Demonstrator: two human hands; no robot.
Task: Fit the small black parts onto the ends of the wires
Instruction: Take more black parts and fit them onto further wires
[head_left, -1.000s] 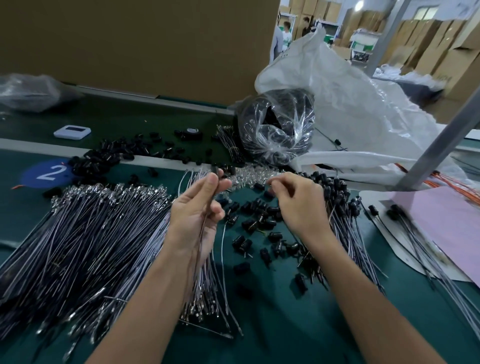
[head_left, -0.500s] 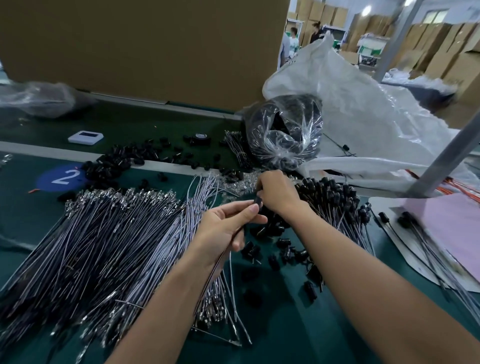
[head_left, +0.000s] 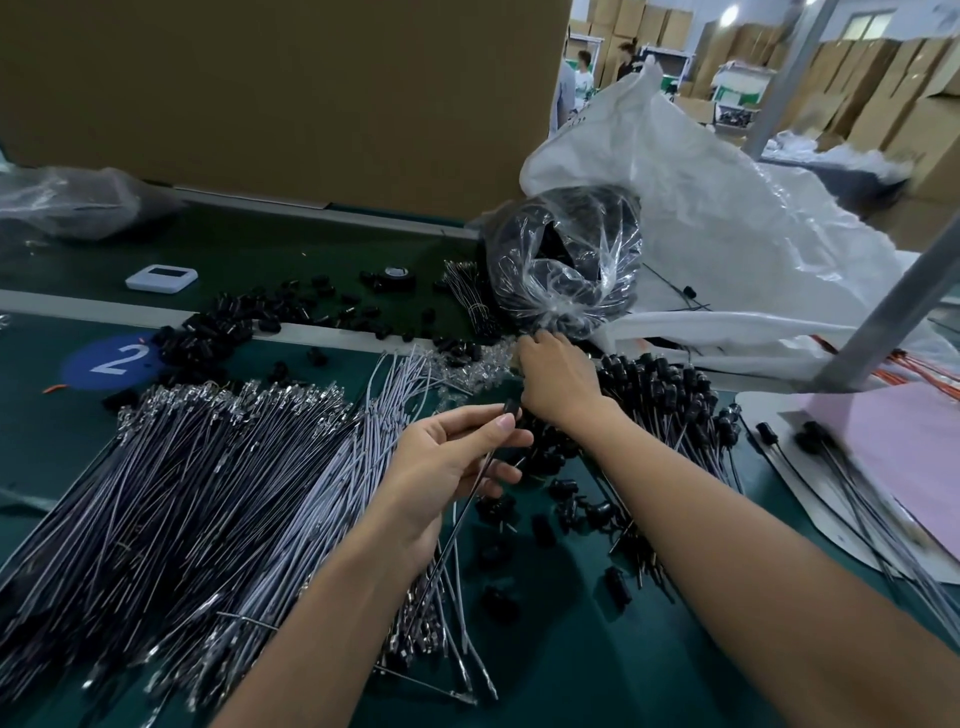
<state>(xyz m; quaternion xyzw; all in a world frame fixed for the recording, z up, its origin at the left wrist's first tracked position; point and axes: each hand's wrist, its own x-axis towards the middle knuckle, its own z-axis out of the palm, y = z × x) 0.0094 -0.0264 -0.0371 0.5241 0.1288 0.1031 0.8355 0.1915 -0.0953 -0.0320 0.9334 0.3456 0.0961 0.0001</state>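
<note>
My left hand (head_left: 447, 467) pinches a thin wire (head_left: 462, 514) that carries a small black part (head_left: 510, 408) at its upper end. My right hand (head_left: 558, 379) reaches forward past it, with its fingers down in a heap of small clear pieces (head_left: 483, 366); what the fingertips hold is hidden. A big pile of grey wires (head_left: 197, 488) with metal ends lies to the left. Loose black parts (head_left: 545, 499) are scattered below my hands. Wires with black parts fitted (head_left: 670, 395) lie in a bunch on the right.
A clear bag of black parts (head_left: 566, 260) and a large white sack (head_left: 727, 223) stand behind my right hand. More black parts (head_left: 218, 327) lie near a blue "2" sticker (head_left: 111, 358). A white device (head_left: 161, 278) sits further back, and pink paper (head_left: 914, 457) at the right.
My right hand has moved forward, away from the left hand, to the clear pieces. My left hand has sunk lower and now holds a wire with a black part on its end.
</note>
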